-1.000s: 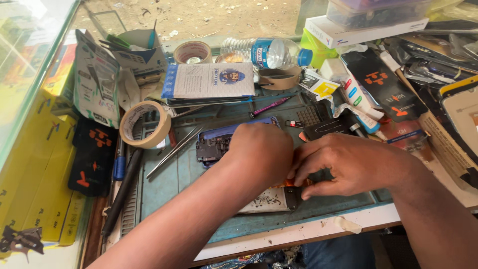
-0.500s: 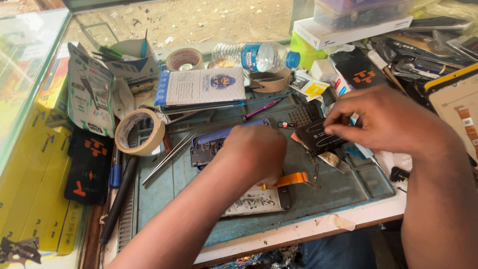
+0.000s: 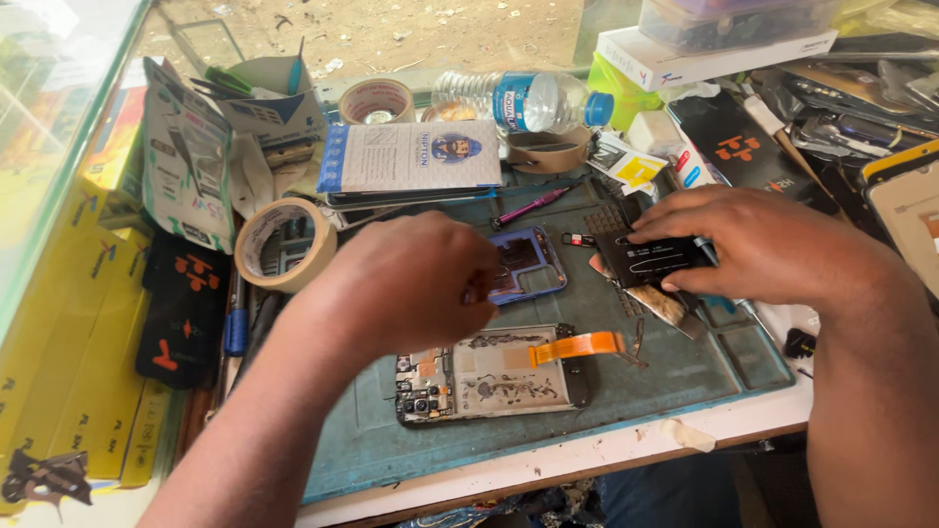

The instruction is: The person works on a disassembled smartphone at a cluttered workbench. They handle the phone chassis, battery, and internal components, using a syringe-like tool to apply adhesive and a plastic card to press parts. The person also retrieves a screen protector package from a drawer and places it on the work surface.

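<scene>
An opened phone body [image 3: 489, 374] with an orange flex cable [image 3: 577, 344] lies on the teal work mat [image 3: 665, 372]. My left hand [image 3: 406, 284] hovers just above it with fingers curled, next to a blue phone frame [image 3: 526, 266]; what it pinches is hidden. My right hand [image 3: 758, 244] rests on the mat's right side and grips a flat black battery [image 3: 650, 262].
A tape roll [image 3: 284, 242] lies left of the mat, a boxed screen protector [image 3: 411, 158] and a water bottle [image 3: 523, 100] behind it. A purple screwdriver [image 3: 533, 205] rests on the mat. Yellow boxes [image 3: 68, 323] fill the left; phone parts crowd the right.
My right hand left the opened phone, moved right and up, and now holds the black battery. My left hand lifted off the phone, exposing the board and orange flex cable.
</scene>
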